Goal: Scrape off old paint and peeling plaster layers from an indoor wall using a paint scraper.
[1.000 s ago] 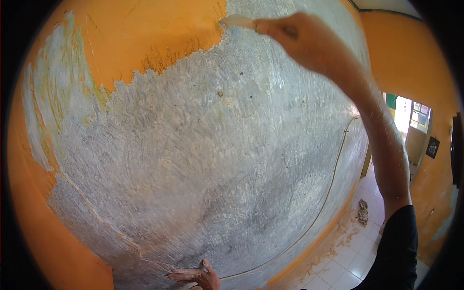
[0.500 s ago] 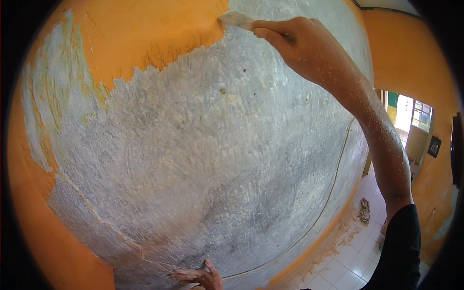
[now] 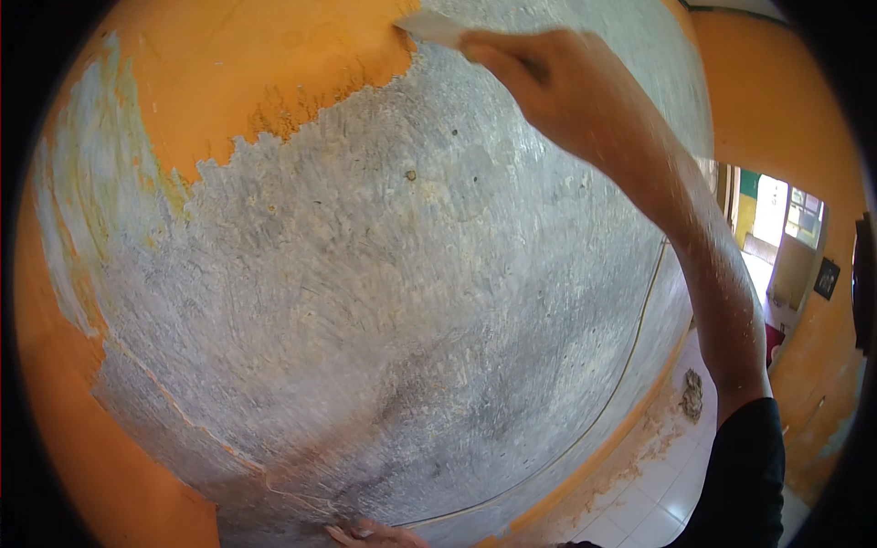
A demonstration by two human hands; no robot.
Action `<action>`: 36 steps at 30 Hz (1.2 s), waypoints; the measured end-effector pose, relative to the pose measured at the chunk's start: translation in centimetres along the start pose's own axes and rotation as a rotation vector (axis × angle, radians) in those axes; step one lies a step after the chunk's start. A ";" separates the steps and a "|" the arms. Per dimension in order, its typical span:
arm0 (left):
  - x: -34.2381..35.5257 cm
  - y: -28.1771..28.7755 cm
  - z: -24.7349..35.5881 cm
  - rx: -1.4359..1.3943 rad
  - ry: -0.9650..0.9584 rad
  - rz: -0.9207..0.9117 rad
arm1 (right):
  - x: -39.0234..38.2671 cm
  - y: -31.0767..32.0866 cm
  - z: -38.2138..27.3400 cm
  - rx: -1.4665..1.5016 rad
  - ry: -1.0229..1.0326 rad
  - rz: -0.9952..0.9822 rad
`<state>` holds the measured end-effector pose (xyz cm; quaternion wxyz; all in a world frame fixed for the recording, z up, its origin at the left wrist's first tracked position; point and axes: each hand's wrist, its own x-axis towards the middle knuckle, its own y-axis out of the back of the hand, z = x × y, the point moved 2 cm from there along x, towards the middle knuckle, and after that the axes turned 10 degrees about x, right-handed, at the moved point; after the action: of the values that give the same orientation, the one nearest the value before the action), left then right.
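Observation:
My right hand point(image 3: 539, 73) grips a flat scraper point(image 3: 429, 27), its blurred blade against the ragged edge of orange paint point(image 3: 256, 55) high on the wall. Below that edge spreads mottled grey, scraped plaster point(image 3: 384, 265). At the bottom edge my left hand point(image 3: 375, 534) is only partly in view, fingers apart and resting against the wall, holding nothing that I can see. Pale streaked patches point(image 3: 91, 183) run down the left side of the orange paint.
A thin cable point(image 3: 630, 356) runs along the lower right wall. Flakes and a crumpled pale bundle point(image 3: 692, 393) lie on the tiled floor point(image 3: 630, 511). A doorway point(image 3: 767, 210), window and small dark frame point(image 3: 827, 279) are at the right.
My right hand and scraper have moved slightly left along the paint edge. My left hand sits lower in the picture, mostly cut off now. More of the doorway shows.

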<state>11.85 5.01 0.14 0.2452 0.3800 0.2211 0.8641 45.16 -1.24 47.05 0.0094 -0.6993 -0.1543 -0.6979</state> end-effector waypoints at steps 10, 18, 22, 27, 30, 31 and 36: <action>-1.5 -18.6 -15.2 -0.904 0.490 -0.568 | 0.4 2.3 -1.1 -0.080 0.030 -0.084; -1.0 -5.0 1.2 -0.927 0.272 -0.753 | -0.9 2.2 0.5 -0.014 -0.045 -0.039; -1.9 -2.2 7.2 -1.000 0.133 -0.845 | -2.4 0.8 -0.2 0.043 -0.060 -0.042; -3.5 -2.8 10.7 -0.761 -0.134 -0.878 | -0.6 2.2 -1.6 -0.033 -0.095 -0.077; -3.1 -3.1 9.4 -1.049 0.141 -1.015 | -1.1 1.7 -1.5 -0.084 -0.076 -0.040; -3.4 -3.7 9.3 -1.060 0.139 -1.020 | -1.1 1.8 -1.3 -0.100 -0.143 -0.019; -4.0 -6.3 8.1 -0.999 0.128 -0.941 | -1.4 2.4 -3.1 -0.107 -0.198 -0.109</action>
<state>22.04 9.17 -0.70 0.7265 0.0334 -0.0481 0.6847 42.75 -4.53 46.23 -0.0810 -0.7548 -0.1548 -0.6323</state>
